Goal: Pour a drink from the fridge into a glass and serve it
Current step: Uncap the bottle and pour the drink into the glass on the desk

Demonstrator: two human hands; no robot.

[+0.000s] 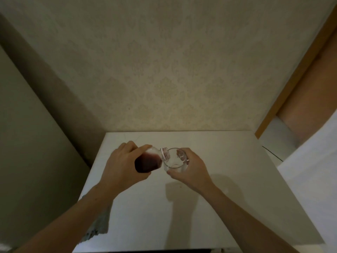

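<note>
I have the bottle (148, 161) in my left hand (122, 165), grip clamped around its body with the fingers over the top and the thumb underneath, so I can roll the wrist and control the tilt. It leans to my right with its uncapped neck (165, 153) sitting right at the near-left rim of the glass (176, 160); whether the neck touches the rim I cannot tell. I keep the mouth that close because a short drop should mean less splash on the white surface (182, 207).

My right hand (191, 168) is wrapped around the glass from its right side, grip closed on the wall, thumb on the near side and fingertips (179, 153) showing through the far side. I hold it so the glass cannot slide or tip when the neck nudges it. The glass stands on the surface, roughly in the middle, well away from the wall (164, 79) behind.

The dark red drink pools in the low end of the bottle, away from the neck, and the glass looks empty, so I judge the pour is only about to begin. The next bit calls for more tilt, fed slowly. A sudden gush could overshoot the narrow rim.

A grey cloth (98, 223) lies at the surface's left edge, under my left forearm.
</note>
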